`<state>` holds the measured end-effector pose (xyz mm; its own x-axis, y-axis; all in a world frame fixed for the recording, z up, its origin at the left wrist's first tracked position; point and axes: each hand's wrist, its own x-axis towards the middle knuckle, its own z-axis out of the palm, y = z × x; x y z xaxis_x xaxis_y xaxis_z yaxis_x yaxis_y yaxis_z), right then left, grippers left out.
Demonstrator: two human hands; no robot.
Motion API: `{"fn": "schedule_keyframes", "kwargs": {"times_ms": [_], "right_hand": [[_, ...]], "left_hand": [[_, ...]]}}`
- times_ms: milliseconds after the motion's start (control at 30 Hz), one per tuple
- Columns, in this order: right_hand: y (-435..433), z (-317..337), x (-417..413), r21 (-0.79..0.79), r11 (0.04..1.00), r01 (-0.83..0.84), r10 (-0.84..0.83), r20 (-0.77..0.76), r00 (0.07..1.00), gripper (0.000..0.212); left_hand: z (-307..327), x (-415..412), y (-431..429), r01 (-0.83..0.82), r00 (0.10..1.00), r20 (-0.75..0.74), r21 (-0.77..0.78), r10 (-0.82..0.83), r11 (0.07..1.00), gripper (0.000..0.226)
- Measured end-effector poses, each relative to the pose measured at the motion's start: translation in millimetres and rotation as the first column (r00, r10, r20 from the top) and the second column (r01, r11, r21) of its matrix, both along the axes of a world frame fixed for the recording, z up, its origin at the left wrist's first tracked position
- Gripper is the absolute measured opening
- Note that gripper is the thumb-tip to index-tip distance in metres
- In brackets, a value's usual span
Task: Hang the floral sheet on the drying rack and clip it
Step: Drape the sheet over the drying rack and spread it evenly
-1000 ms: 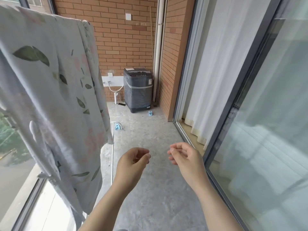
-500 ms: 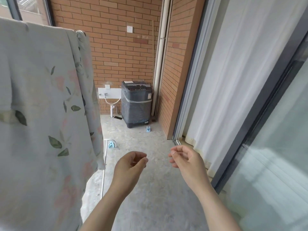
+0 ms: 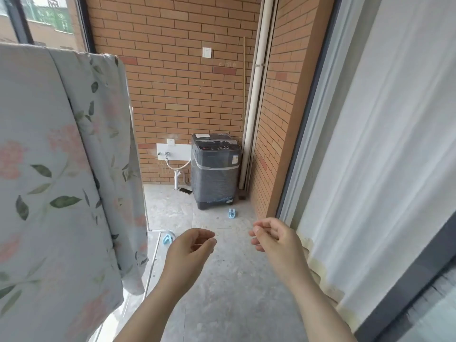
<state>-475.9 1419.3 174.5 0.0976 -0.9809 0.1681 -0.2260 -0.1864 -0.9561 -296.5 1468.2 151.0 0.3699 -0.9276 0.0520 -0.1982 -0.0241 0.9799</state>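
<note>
view has tilted up; floral sheet hangs left of empty hands, washing machine beyond.

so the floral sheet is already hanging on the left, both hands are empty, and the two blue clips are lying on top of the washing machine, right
Not quite. In the head view the two blue clips lie on the floor: one before the washing machine, the other near the floral sheet. The left hand and right hand look empty.

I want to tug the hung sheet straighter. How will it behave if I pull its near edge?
The sheet is probably floppy: it drapes in soft folds. It looks thin and light, so a tug may slide it along the top, where no clip shows. Both clips lie on the floor.
</note>
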Motion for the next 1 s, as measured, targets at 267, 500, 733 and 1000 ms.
{"fn": "schedule_keyframes", "kwargs": {"times_ms": [267, 500, 733, 1000], "right_hand": [[-165.4, 3.9, 28.5, -0.019, 0.987, -0.161, 0.161, -0.034, 0.986, 0.009], [-303.6, -5.6, 100.3, -0.020, 0.968, -0.249, 0.247, -0.048, 0.968, 0.009], [-437.9, 4.2, 165.6, -0.007, 0.956, -0.292, 0.291, -0.045, 0.956, 0.010], [-604.1, -5.0, 223.1, 0.010, 0.925, -0.379, 0.379, -0.044, 0.924, 0.011]], "left_hand": [[-3.6, 26.2, -133.5, -0.171, 0.985, 0.008, 0.004, 0.171, 0.985, 0.008], [-16.0, 90.3, -260.0, -0.249, 0.968, -0.016, -0.028, 0.249, 0.968, 0.009], [0.5, 158.0, -386.4, -0.302, 0.953, -0.016, -0.038, 0.301, 0.953, 0.009], [-15.5, 210.2, -532.8, -0.389, 0.921, 0.014, -0.005, 0.389, 0.921, 0.009]]}}
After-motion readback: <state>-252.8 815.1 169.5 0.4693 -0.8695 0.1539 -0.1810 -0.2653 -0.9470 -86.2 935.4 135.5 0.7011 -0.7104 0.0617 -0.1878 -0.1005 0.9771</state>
